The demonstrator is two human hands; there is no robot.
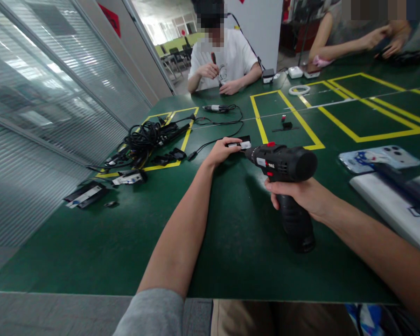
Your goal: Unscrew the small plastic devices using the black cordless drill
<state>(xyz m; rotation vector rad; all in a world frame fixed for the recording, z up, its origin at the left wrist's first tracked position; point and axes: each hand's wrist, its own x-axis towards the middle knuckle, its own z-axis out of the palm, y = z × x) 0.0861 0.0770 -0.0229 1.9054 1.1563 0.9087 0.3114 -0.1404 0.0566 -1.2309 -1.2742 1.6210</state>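
A black cordless drill (278, 163) is gripped by its handle in my right hand (297, 193). Its chuck points left, and the tip meets or comes very near a small black device with a white label (245, 143). My left hand (225, 148) is closed on that device, holding it at the table top, with fingers over its upper side. Exactly where the bit touches is hidden by the drill's front. Behind the device, a small black part (286, 126) lies inside a yellow taped rectangle.
Tangled black cables (149, 140) lie on the left, with labelled black pieces (87, 195) in front. A phone (378, 158) and a white case (395, 205) lie right. Across the green table (245, 261) sits a person (227, 60) holding a screwdriver; another works at far right.
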